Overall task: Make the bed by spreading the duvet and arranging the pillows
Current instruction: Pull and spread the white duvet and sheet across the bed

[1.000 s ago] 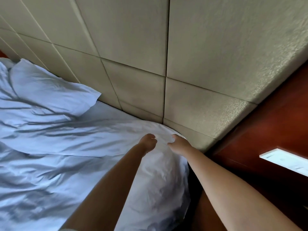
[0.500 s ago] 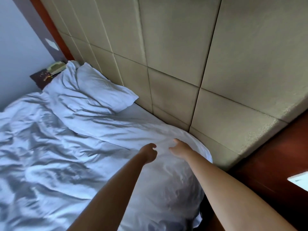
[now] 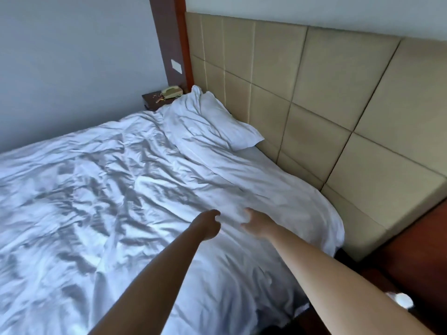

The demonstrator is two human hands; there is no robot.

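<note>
A wrinkled white duvet (image 3: 96, 189) covers the bed, its top edge lying short of the headboard. One white pillow (image 3: 212, 122) lies at the far head end, partly under the duvet's edge. My left hand (image 3: 208, 224) and my right hand (image 3: 256, 223) reach out side by side onto the duvet near its near top corner. Both have their fingers curled into the fabric and grip it. A strip of bare sheet (image 3: 261, 158) shows between the duvet and the headboard.
A padded beige headboard (image 3: 314, 105) runs along the right. A dark nightstand (image 3: 154, 100) with a telephone (image 3: 171, 91) stands in the far corner by the wall. Red-brown wooden furniture (image 3: 411, 262) stands close at the right, beside the bed's near corner.
The view has swung up and left, bringing the whole bed and far wall into sight. Both hands have stayed together on the duvet and now sit farther from the headboard.
</note>
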